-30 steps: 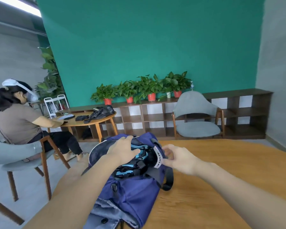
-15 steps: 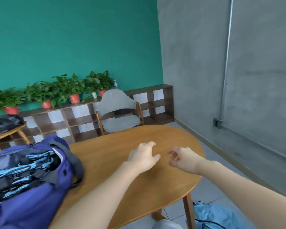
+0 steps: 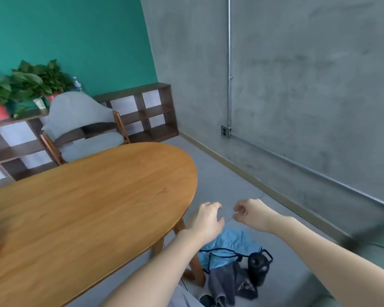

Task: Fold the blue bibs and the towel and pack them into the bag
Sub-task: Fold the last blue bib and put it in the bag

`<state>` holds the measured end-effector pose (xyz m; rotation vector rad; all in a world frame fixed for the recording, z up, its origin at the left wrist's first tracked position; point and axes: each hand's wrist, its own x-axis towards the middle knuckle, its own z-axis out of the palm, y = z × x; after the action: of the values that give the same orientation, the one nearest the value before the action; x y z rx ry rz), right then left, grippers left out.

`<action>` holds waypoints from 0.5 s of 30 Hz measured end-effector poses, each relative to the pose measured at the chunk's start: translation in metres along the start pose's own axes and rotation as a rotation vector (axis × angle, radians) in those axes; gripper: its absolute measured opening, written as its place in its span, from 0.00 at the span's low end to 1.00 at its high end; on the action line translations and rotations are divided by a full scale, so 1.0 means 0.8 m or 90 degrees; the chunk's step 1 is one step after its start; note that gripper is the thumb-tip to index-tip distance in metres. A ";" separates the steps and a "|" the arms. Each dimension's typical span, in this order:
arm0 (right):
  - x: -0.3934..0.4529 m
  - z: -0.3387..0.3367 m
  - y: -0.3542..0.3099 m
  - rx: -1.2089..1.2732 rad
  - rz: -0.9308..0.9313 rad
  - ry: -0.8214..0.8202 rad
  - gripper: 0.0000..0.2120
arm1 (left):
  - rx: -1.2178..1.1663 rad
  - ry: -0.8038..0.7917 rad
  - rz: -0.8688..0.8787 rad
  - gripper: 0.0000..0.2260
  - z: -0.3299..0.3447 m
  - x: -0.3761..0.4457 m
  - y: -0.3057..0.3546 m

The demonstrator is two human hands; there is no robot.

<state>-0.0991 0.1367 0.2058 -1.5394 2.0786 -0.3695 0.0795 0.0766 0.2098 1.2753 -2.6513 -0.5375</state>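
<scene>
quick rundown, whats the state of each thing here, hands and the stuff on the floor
left hand: open, fingers loosely spread, holding nothing, past the table edge
right hand: fingers loosely curled, holding nothing
blue bib: crumpled on the floor by the table leg, unfolded
grey cloth: heaped on the floor beside the bib, unfolded
black container: on the floor, touching the cloths
table: bare where visible
</scene>
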 end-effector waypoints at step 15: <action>0.147 0.194 0.136 0.047 0.127 -0.180 0.04 | -0.100 -0.176 -0.148 0.19 0.212 0.073 -0.121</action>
<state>-0.1257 0.0734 -0.0067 -1.2476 1.9501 -0.1435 0.0643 0.0184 0.0148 1.5692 -2.6164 -1.0019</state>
